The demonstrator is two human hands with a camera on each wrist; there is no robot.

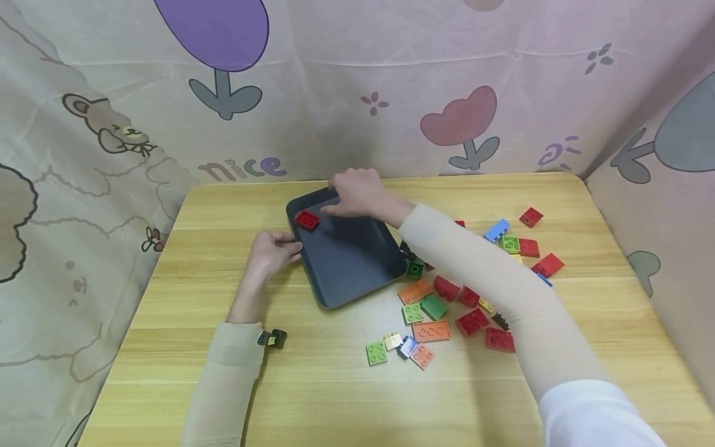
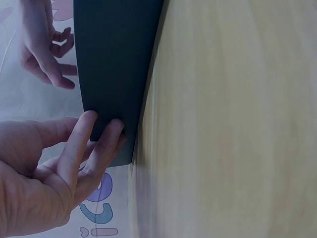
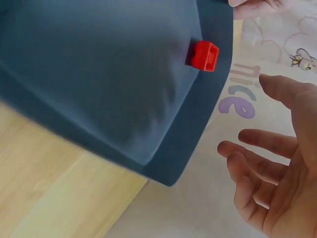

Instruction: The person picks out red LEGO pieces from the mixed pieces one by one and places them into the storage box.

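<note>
A dark grey tray (image 1: pixel 349 254) lies at an angle on the wooden table, with one red brick (image 1: pixel 307 220) inside near its left wall. The same red brick (image 3: pixel 205 56) shows in the right wrist view. My left hand (image 1: pixel 272 253) is at the tray's left side. In the left wrist view, fingertips (image 2: pixel 115 126) of that hand touch the tray's outer wall (image 2: pixel 116 59). Over the tray's far part is my right hand (image 1: pixel 360 194), its fingers spread and loosely bent. In the right wrist view, the right hand (image 3: pixel 277 158) holds nothing and is apart from the rim.
Many loose bricks lie right of the tray, including an orange brick (image 1: pixel 431 331), a green brick (image 1: pixel 433 307), a red brick (image 1: pixel 472 321) and a blue brick (image 1: pixel 496 230). My right sleeve (image 1: pixel 491 279) hides some. A printed curtain (image 1: pixel 346 124) hangs behind the table.
</note>
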